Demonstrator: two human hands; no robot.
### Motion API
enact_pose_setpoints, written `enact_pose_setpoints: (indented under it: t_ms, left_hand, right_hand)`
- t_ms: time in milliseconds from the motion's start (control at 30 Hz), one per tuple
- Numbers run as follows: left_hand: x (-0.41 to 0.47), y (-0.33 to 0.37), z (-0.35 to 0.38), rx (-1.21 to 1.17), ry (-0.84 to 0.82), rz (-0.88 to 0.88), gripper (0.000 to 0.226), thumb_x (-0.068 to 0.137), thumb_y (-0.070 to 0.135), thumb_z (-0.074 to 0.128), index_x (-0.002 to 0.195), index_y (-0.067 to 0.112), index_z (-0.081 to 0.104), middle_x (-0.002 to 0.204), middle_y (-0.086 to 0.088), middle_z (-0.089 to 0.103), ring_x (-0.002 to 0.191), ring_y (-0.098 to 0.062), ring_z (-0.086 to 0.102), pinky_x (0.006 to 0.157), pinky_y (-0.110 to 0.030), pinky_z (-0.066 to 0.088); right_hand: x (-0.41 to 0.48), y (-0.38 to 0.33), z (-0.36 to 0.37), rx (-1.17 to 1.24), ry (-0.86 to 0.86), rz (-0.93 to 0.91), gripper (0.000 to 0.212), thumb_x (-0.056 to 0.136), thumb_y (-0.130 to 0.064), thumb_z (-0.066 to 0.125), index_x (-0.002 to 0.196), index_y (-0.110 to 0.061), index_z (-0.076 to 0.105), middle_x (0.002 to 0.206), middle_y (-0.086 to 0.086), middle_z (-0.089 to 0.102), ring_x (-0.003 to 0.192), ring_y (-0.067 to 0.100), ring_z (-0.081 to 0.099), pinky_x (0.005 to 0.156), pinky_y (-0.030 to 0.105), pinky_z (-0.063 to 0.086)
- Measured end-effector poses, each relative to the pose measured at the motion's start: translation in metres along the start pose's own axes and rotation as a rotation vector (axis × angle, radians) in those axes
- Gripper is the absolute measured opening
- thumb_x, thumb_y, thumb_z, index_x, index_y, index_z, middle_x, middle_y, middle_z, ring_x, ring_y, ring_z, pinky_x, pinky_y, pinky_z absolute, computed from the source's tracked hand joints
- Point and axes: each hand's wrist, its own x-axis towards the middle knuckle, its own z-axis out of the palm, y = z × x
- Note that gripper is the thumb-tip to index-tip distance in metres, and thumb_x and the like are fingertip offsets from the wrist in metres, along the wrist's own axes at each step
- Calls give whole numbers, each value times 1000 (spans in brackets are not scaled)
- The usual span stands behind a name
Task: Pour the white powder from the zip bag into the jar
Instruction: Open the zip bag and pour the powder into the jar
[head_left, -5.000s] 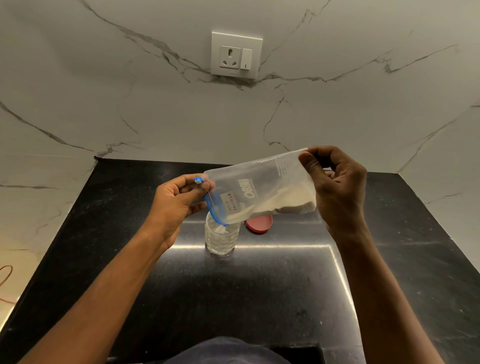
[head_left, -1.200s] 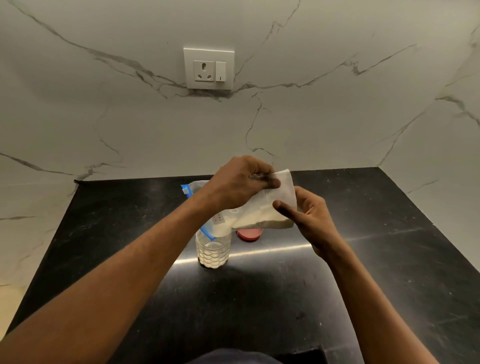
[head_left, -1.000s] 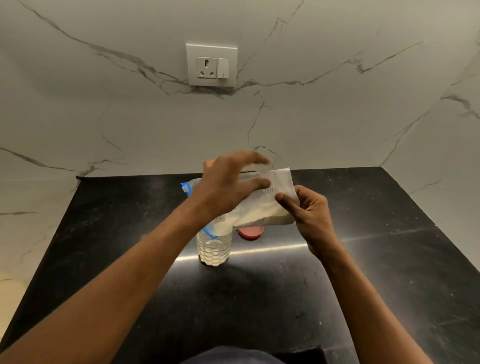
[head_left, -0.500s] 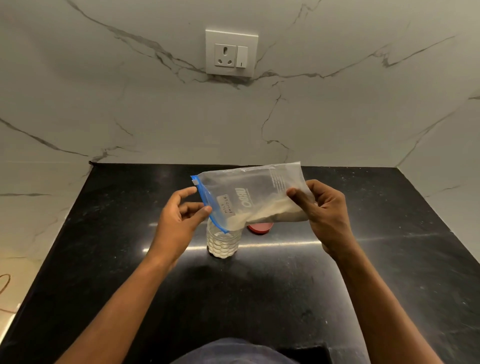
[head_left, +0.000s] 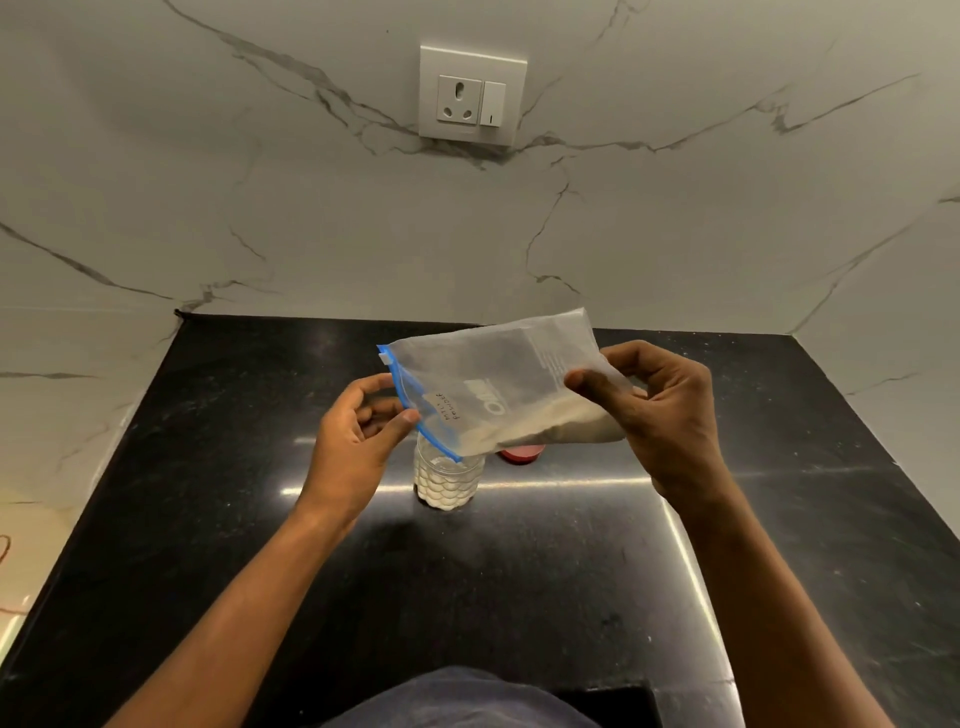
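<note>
While the zip bag (head_left: 498, 384) hangs on its side over the jar (head_left: 448, 480), its blue zip corner points down into the jar's mouth so the white powder (head_left: 550, 428) can slide in. The right hand (head_left: 660, 415) pinches the bag's bottom end and holds it higher to tip it. The left hand (head_left: 358, 441) sits at the zip edge, fingers curled loosely, thumb touching it, to steady the opening. Some powder is already inside the jar. A red lid (head_left: 521, 454) waits on the black counter (head_left: 260, 519) just behind.

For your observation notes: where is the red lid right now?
The red lid lies on the black counter, just right of the jar, partly hidden behind the bag.
</note>
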Motion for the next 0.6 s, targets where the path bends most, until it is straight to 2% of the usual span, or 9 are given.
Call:
enact_pose_setpoints:
  t_ms: [200, 333, 467, 600]
  left_hand:
    - [3, -3, -1, -66, -66, -87, 24, 97, 6, 73, 115, 21, 68, 110, 9, 82, 104, -9, 77, 78, -15, 60]
    - [5, -5, -1, -87, -95, -137, 24, 97, 7, 71, 116, 22, 66, 108, 12, 82, 103, -7, 78, 74, -14, 60]
    - [8, -7, -1, -101, -93, -152, 26, 97, 7, 72, 116, 22, 66, 110, 10, 82, 104, -8, 78, 73, -14, 60]
    - [10, -8, -3, -100, -91, -155, 25, 98, 5, 70, 116, 22, 66, 110, 9, 82, 103, -8, 78, 74, -15, 61]
  right_hand:
    - [3, -13, 12, -21, -11, -15, 10, 87, -18, 84, 93, -14, 76, 86, -6, 77, 70, 12, 76, 58, 22, 58]
    - [3, -18, 19, -61, -3, -49, 6, 89, -19, 81, 91, -21, 76, 88, -1, 76, 74, 13, 76, 61, 22, 58]
    - [2, -22, 24, -128, -1, -91, 6, 89, -33, 77, 90, -27, 75, 95, 6, 73, 84, 20, 74, 69, 34, 63]
    - [3, -23, 29, -142, 10, -106, 5, 91, -32, 76, 88, -28, 74, 94, 8, 71, 82, 22, 73, 68, 33, 62]
